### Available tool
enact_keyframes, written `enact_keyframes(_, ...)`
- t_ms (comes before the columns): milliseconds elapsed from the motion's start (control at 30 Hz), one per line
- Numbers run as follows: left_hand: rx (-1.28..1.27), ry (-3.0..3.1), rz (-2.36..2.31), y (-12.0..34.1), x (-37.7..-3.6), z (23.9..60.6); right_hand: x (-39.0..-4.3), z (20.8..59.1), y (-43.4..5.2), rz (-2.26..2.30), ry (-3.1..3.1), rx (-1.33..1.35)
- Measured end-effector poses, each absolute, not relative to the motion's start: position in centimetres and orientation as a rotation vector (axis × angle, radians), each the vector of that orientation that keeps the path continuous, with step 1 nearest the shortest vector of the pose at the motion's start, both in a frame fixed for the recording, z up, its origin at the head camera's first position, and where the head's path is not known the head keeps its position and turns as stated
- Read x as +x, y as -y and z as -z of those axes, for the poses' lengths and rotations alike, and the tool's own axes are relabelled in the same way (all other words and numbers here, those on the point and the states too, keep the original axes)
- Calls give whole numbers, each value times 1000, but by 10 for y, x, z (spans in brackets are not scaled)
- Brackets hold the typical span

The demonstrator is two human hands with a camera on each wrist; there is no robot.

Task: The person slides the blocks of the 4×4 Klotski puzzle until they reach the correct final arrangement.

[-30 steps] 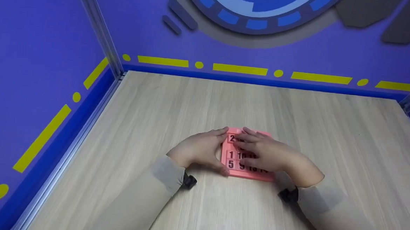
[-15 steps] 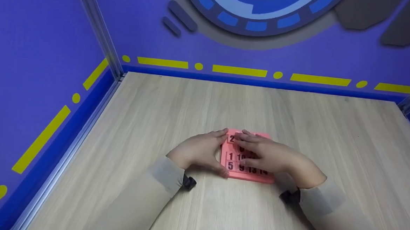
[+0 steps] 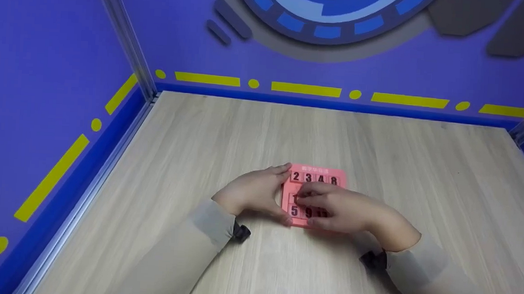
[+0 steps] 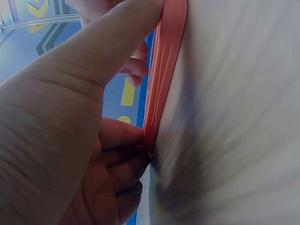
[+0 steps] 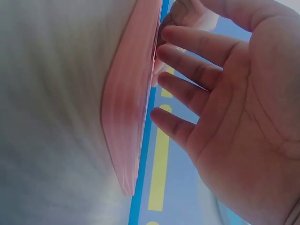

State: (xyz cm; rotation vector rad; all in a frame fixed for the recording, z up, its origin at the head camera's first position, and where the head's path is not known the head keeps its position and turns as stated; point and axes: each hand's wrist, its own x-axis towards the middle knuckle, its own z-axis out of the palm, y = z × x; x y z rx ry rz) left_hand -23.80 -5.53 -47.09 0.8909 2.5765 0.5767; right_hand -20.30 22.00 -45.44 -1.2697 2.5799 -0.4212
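Purple walls ring our wooden worktop [image 3: 377,171]; our left hand [image 3: 253,193] pinches the pink number puzzle [image 3: 321,172] edge; our right hand [image 3: 344,209], fingers loosely extended, has slid nearer, uncovering tiles 2, 3, 4, 8.

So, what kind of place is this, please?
Probably a purpose-built recording booth: a wooden tabletop enclosed by purple walls with yellow dashes. On the tabletop lies a pink number sliding puzzle.

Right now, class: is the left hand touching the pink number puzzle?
Touching. The left wrist view shows the left hand gripping the pink number puzzle's edge with thumb and fingers.
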Motion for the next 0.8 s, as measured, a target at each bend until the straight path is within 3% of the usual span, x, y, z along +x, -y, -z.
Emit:
enact_keyframes(533,875,-2566,-547,55,-237,470,-202,454,-219,315,-2644,-1164)
enact_keyframes(800,880,-2566,-574,54,-238,471,-201,454,-220,336,-2614,-1271)
